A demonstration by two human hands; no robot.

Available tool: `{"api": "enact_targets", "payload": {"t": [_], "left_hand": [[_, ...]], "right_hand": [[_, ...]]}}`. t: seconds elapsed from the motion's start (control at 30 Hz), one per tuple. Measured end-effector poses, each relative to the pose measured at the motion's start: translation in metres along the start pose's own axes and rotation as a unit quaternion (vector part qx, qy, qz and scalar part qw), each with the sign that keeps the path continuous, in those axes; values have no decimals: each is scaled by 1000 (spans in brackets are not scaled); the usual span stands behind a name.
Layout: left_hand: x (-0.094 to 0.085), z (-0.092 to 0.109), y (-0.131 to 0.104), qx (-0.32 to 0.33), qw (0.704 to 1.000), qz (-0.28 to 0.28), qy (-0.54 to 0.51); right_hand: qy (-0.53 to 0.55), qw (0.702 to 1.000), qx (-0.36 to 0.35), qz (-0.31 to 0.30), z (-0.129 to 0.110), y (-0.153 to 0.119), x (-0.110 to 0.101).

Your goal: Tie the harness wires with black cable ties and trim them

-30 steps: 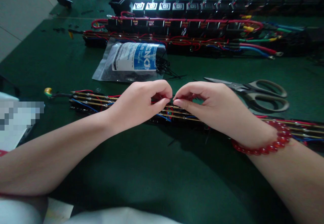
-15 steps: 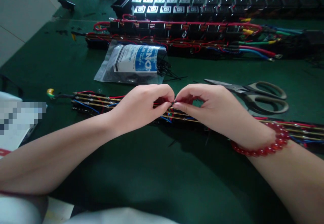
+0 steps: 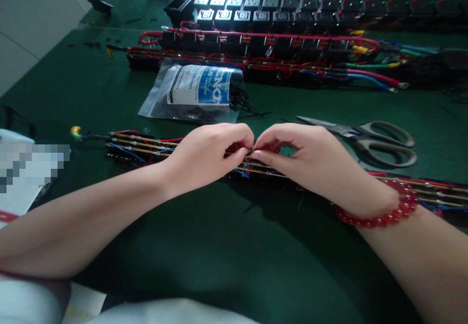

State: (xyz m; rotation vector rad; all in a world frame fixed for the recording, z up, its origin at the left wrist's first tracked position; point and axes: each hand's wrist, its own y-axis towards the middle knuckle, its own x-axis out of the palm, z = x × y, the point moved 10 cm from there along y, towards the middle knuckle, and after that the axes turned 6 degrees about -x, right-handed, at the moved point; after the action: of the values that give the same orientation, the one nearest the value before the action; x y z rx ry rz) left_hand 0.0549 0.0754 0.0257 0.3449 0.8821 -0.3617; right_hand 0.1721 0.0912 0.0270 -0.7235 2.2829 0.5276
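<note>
Both hands [image 3: 252, 158] pinching thin black tie [image 3: 252, 148] over long wired strip [image 3: 146, 151]

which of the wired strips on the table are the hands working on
The nearest strip, lying alone across the front. The left hand and right hand pinch together over its middle; the other strips lie behind the bag.

Plastic bag [image 3: 193, 92] of cable ties: we read white letters "NKT" on its blue label; the smaller print is illegible.
</note>
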Motion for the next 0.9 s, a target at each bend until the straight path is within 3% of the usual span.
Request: {"api": "enact_targets", "payload": {"t": [0.43,0.9], "left_hand": [[-2,8,-4,31,999,18,30],[1,6,-5,14,999,14,46]], "right_hand": [[3,1000,0,7,2,-1,0],[2,1000,-2,8,0,-1,-1]]}}
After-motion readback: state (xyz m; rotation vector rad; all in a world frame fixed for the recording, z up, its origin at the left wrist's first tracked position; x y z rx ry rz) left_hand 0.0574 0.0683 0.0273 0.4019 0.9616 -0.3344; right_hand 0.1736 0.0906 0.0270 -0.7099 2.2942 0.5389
